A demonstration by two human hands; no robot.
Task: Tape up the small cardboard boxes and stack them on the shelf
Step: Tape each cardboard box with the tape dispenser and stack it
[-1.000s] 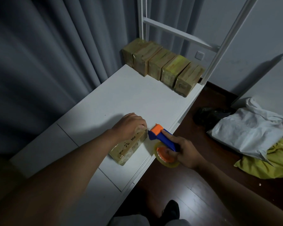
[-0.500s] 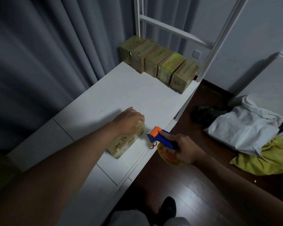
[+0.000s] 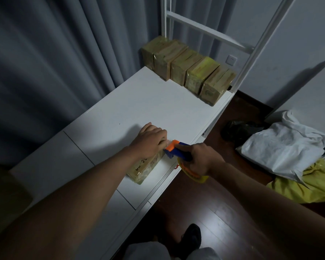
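Observation:
A small taped cardboard box (image 3: 144, 168) lies on the white shelf top (image 3: 139, 109) near its front edge. My left hand (image 3: 150, 140) rests on the far end of this box with curled fingers, holding it down. My right hand (image 3: 199, 159) grips the blue handle of a tape dispenser (image 3: 176, 152). Its orange head touches the box's far end, right beside my left fingers. The yellow tape roll hangs below my right hand, past the shelf edge. Several taped boxes (image 3: 188, 69) stand side by side in a row at the far end of the shelf.
A white metal frame (image 3: 251, 49) rises behind the row of boxes. Grey curtains (image 3: 54, 62) hang along the left. On the dark wood floor to the right lie a white bag (image 3: 283, 147), a yellow bag (image 3: 311, 184) and a black bag (image 3: 238, 129).
My right hand has brought the dispenser up and left, so its orange head now meets the box end by my left fingers. My left hand stays on the box.

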